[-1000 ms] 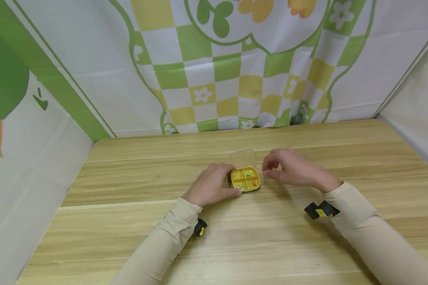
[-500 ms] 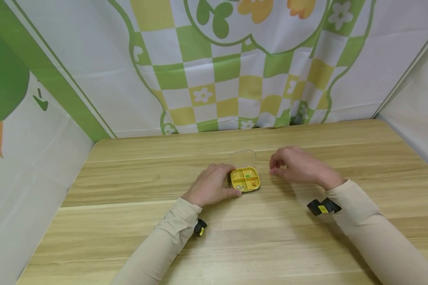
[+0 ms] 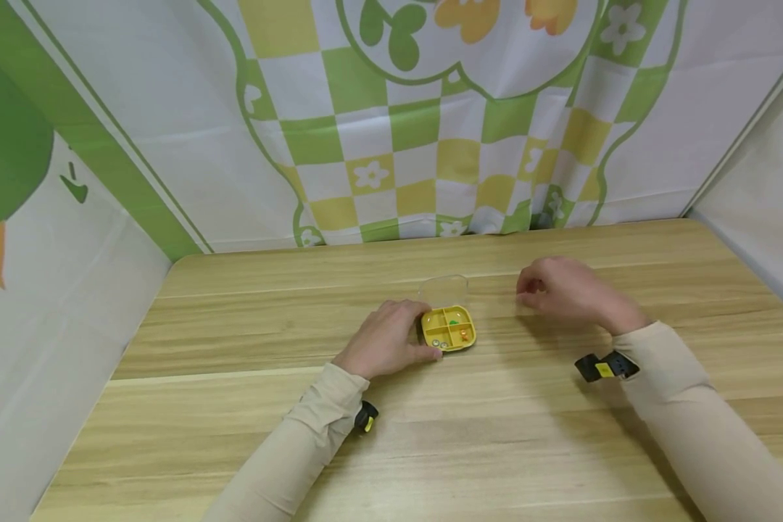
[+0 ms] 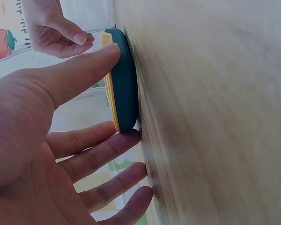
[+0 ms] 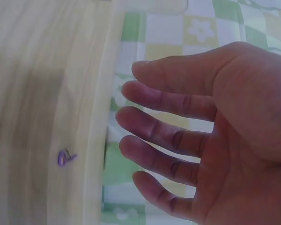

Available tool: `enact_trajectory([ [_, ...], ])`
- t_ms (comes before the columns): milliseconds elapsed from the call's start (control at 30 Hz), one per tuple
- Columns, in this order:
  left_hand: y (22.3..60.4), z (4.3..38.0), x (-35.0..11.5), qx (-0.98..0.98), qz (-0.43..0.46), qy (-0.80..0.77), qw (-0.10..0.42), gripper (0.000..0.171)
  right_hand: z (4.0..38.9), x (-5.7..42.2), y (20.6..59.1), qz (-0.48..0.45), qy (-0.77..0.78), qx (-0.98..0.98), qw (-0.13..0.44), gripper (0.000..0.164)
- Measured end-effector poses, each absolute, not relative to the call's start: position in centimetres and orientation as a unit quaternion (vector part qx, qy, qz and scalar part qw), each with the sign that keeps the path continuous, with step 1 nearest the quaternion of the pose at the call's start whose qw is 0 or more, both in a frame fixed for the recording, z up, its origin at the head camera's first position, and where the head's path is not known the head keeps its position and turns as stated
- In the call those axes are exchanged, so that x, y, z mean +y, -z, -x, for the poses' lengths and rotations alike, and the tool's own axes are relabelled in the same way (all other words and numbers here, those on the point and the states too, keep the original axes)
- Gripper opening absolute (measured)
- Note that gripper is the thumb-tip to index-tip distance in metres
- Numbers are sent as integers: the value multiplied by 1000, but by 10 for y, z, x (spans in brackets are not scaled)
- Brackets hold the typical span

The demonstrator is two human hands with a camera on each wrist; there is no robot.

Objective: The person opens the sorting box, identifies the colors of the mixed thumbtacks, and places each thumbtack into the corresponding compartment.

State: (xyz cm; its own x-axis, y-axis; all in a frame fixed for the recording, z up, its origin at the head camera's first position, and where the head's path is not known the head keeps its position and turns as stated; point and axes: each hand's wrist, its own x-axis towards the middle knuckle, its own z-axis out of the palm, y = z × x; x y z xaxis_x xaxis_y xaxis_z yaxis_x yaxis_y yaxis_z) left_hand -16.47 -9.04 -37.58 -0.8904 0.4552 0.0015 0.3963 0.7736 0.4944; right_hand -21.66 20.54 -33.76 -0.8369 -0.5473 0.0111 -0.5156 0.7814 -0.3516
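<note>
A small yellow pill box (image 3: 449, 328) with four compartments lies on the table, its clear lid (image 3: 444, 290) raised at the back. My left hand (image 3: 388, 337) holds the box at its left side, thumb on the near edge and fingers at the far edge. In the left wrist view its teal base (image 4: 125, 79) shows against the wood. Inside are a green piece (image 3: 454, 322), an orange piece (image 3: 464, 334) and small round silvery ones (image 3: 440, 344). My right hand (image 3: 564, 290) hovers right of the box, fingers loosely bent, holding nothing. A tiny purple stud-like piece (image 5: 65, 158) lies on the table near its fingertips.
The wooden table (image 3: 431, 449) runs back to a green, white and yellow checked curtain (image 3: 417, 159). White cloth walls (image 3: 757, 109) stand at the sides. Each wrist carries a small black camera (image 3: 605, 367).
My right hand has drawn away from the pill box, moving right and toward the back of the table. My left hand and the box have stayed in place.
</note>
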Motion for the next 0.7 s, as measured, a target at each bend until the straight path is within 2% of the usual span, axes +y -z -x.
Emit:
enact_trajectory([
  [700, 376, 165, -90, 940, -221, -250, 63, 69, 226, 228, 345, 245, 113, 962, 39, 8],
])
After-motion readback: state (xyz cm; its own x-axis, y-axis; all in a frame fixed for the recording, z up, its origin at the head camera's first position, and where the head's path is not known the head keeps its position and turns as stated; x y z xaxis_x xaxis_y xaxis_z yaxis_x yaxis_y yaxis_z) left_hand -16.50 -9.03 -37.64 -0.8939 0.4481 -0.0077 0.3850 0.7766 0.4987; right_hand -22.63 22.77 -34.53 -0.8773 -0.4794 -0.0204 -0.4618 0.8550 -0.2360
